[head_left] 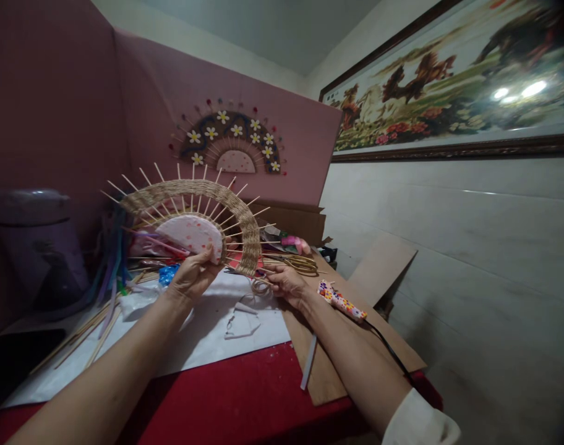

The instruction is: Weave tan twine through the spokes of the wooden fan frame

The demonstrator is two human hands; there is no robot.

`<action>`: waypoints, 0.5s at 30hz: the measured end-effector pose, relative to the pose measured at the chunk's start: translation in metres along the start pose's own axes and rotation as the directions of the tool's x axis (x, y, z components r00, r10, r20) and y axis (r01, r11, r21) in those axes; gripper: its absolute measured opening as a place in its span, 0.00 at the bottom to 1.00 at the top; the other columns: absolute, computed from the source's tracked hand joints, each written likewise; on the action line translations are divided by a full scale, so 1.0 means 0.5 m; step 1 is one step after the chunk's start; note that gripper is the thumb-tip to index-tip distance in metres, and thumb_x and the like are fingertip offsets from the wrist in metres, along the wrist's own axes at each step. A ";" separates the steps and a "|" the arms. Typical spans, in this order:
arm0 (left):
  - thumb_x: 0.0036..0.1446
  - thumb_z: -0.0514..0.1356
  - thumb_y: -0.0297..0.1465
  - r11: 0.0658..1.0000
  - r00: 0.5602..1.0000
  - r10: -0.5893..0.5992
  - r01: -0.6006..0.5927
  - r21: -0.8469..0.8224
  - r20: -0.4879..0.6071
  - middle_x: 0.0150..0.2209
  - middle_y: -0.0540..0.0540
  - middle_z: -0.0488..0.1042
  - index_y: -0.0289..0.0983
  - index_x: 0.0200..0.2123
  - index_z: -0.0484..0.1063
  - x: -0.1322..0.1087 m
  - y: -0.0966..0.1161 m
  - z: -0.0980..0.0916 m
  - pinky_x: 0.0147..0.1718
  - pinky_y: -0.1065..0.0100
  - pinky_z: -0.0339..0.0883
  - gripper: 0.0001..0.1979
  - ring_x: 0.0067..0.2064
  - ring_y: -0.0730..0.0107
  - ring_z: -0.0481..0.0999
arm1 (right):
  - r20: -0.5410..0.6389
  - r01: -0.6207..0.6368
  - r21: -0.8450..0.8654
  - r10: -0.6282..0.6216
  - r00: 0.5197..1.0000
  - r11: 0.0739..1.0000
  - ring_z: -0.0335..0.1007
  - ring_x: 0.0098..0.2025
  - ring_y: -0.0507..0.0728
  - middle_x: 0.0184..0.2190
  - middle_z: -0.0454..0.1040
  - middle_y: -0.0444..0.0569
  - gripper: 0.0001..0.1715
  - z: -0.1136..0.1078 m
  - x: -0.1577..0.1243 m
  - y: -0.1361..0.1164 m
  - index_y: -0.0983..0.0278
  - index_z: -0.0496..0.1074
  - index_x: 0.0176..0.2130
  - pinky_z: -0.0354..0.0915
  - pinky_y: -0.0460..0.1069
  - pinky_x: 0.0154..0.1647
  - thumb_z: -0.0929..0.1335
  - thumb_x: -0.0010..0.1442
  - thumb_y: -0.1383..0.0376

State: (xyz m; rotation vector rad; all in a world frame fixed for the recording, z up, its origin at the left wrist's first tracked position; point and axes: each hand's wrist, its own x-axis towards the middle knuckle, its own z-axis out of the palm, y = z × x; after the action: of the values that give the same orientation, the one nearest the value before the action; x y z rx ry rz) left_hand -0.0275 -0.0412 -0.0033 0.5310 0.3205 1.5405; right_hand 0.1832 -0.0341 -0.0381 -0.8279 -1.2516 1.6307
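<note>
A half-round woven fan frame (252, 232) is held up over the table, its thin sticks fanning out past a band of twisted tan cord. At its middle is a pale half-disc with pink spots (192, 235). My left hand (196, 272) grips this half-disc at its lower right edge, thumb on the front. My right hand (284, 281) is closed at the lower right end of the woven band, fingers pinched near the last stick and cord. A loose coil of cord (260, 287) hangs just beside the right fingertips.
Gold-handled scissors (303, 264) and a flower-patterned glue gun (340, 301) lie to the right on brown cardboard (326, 377). Thin sticks (94, 324) and ribbons are at left, near a lidded container (38, 247). A finished flowered fan (235, 133) is pinned on the pink board behind.
</note>
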 end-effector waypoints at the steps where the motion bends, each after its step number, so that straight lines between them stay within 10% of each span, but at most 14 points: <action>1: 0.53 0.50 0.18 1.000 1.000 0.010 -0.010 0.015 0.003 0.34 0.39 0.76 0.30 0.38 0.72 0.000 0.000 0.000 0.38 0.62 0.71 0.13 0.38 0.63 0.75 | -0.041 -0.014 -0.028 0.012 0.999 1.000 0.51 0.14 0.42 0.20 0.67 0.41 0.18 0.000 0.001 0.001 0.68 0.70 0.33 0.38 0.40 0.13 0.71 0.37 0.71; 15: 0.52 0.52 0.18 0.995 0.993 0.097 -0.099 0.025 0.063 0.34 0.40 0.75 0.30 0.36 0.72 -0.001 -0.001 0.006 0.39 0.61 0.70 0.11 0.39 0.64 0.74 | -0.260 0.122 -0.430 -0.252 0.932 0.895 0.49 0.13 0.45 0.10 0.58 0.38 0.12 0.015 -0.003 0.002 0.66 0.64 0.16 0.44 0.43 0.15 0.68 0.41 0.61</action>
State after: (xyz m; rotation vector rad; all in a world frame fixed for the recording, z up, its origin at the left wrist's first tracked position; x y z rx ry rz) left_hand -0.0257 -0.0419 -0.0011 0.6224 0.2724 1.6130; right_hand 0.1766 -0.0385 -0.0372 -1.1303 -1.4134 1.0429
